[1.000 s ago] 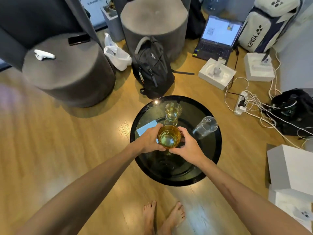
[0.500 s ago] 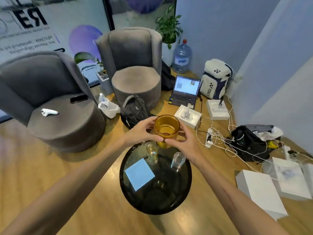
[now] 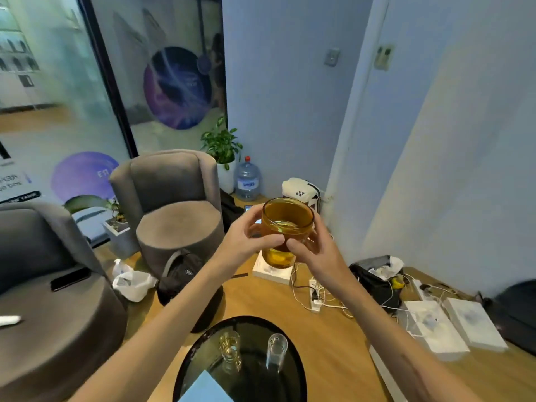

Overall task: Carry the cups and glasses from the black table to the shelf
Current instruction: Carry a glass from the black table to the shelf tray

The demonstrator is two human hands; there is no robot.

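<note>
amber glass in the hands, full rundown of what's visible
The amber see-through glass cup is round and wide-mouthed, with a thick rim and a darker base. It looks like tinted glass. Whether it holds liquid cannot be told. It is upright, lifted well above the round black table. The left hand and right hand share the grip, fingers wrapped around its lower half from either side.

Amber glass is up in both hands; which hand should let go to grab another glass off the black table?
Probably the right hand: the clear glass stands on its side of the black table. The left hand keeps the amber glass.
</note>
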